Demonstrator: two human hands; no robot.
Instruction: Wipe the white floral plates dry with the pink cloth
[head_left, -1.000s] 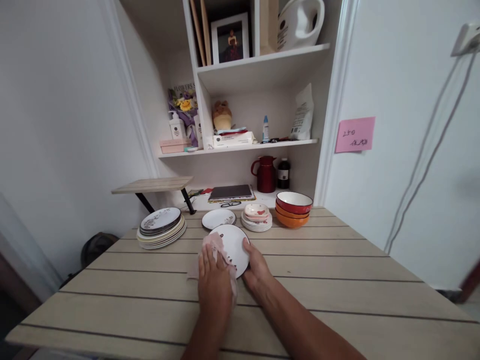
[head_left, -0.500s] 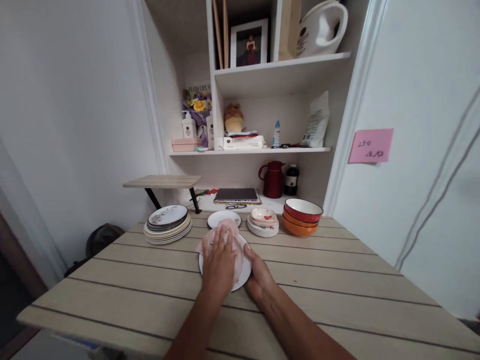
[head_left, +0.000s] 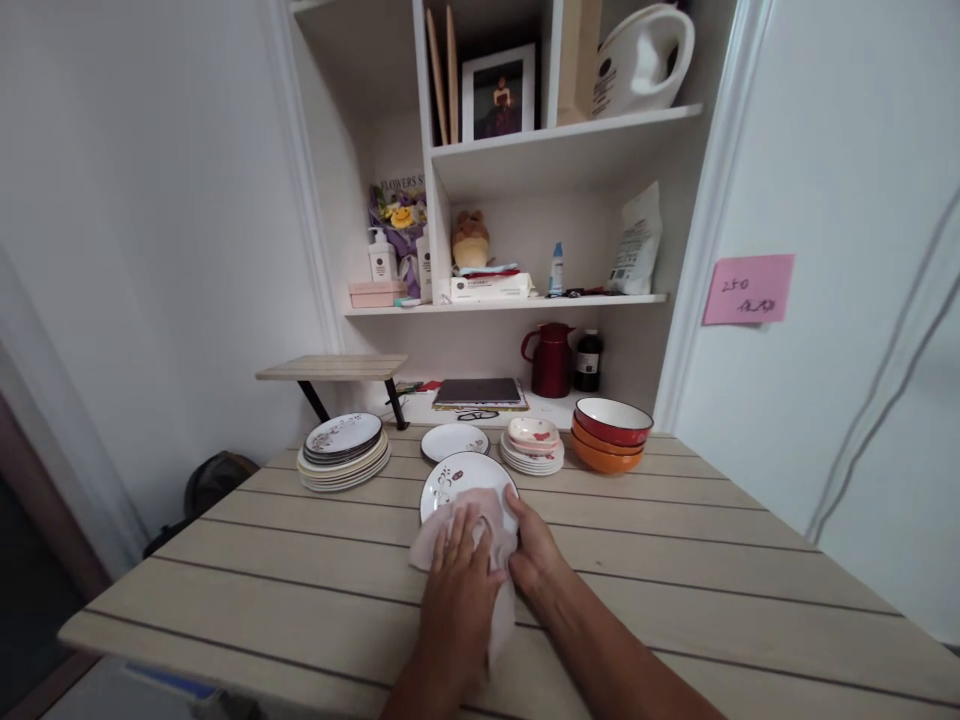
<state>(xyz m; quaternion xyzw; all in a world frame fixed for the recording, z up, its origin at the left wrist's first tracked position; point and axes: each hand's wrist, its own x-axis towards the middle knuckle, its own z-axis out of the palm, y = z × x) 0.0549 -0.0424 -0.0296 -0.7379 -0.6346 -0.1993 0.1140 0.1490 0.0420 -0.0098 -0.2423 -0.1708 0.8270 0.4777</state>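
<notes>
My right hand (head_left: 535,548) grips the right rim of a white plate (head_left: 466,469) with a dark edge and brown floral marks, the thumb on top. The plate is tilted toward me above the table. Across its lower part lies a pale pink cloth (head_left: 429,545), one end hanging down. My left hand (head_left: 459,590) presses flat on this cloth, fingers stretched out, and hides part of it. Just behind is a second white plate (head_left: 452,441), lying on the table.
On the wooden table (head_left: 300,560), a stack of plates (head_left: 345,455) stands left, small dishes (head_left: 532,458) right of centre, and stacked bowls (head_left: 611,437) further right. A small raised stand (head_left: 334,368) is at back left. Behind are a red jug (head_left: 552,362), a dark bottle (head_left: 589,362) and shelves (head_left: 510,305).
My left hand and the cloth have slid down the plate toward me, uncovering its upper part and the brown pattern. My right hand keeps its hold on the rim. The view has shifted slightly.
</notes>
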